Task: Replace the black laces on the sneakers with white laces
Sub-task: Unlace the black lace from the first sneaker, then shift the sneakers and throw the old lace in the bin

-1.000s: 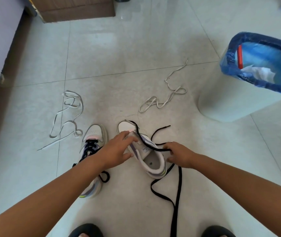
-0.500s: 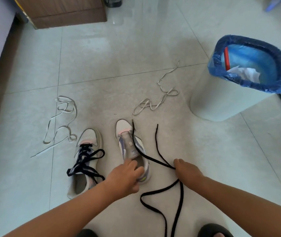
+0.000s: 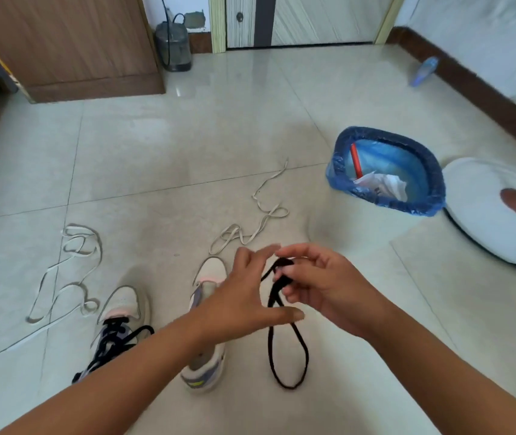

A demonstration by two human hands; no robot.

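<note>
Right grip: your right hand [image 3: 319, 284] has its fingers curled round a bunched end of the black lace [image 3: 277, 312], pinching it near the fingertips.
Left grip: your left hand [image 3: 244, 299] is spread, fingers straight and thumb stretched toward the lace below the bunch; whether it touches the lace I cannot tell.
Lace: the rest hangs from your right hand as a long loop reaching the floor.
Step in hand: you seem to be gathering the pulled-out lace. Wind it in short turns, keep the loop off the shoes, then set it well aside.
Near shoe: the unlaced sneaker [image 3: 206, 324] lies on the floor just under your left wrist.
Other shoe: the laced sneaker [image 3: 118, 328] beside it keeps its black lace.
White laces: one white lace [image 3: 250, 224] lies beyond the unlaced shoe, another white lace [image 3: 68, 277] toward the floor's left edge.
</note>
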